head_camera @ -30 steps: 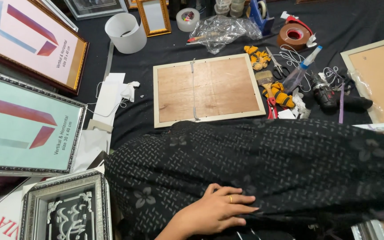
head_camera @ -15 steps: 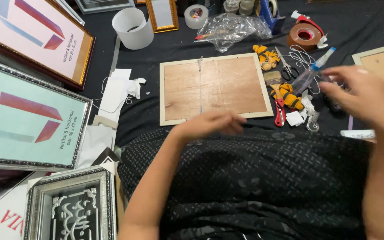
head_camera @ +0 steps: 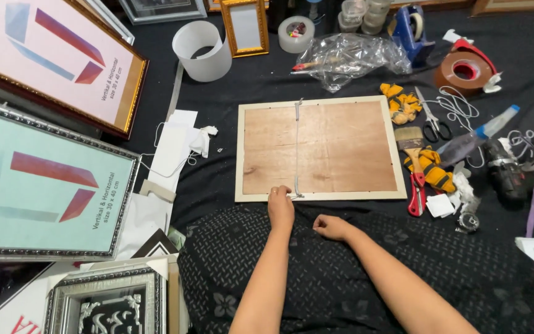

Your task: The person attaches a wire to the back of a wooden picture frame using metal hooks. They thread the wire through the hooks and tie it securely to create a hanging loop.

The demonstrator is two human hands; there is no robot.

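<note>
The frame (head_camera: 320,148) lies face-down on the floor, its near edge pinched at the string (head_camera: 296,151) by the left hand (head_camera: 280,207). The right hand (head_camera: 330,227) rests loosely curled, empty. The frame is judged light and stiff, best gripped by its rim.

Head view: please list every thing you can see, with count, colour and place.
frame back: 1, brown board in cream border, centre, string running down it
framed prints: 2, gold and silver frames, left
ornate frame: 1, silver, bottom left
small gold frame: 1, top centre
white plastic roll: 1, top, left of the small gold frame
plastic bag: 1, clear, top
tape roll: 1, brown, top right
scissors: 1, black handles, right of frame back
brush: 1, wooden handle, right
left hand: at the frame back's near edge, by the string
right hand: closed, on dark cloth
</note>
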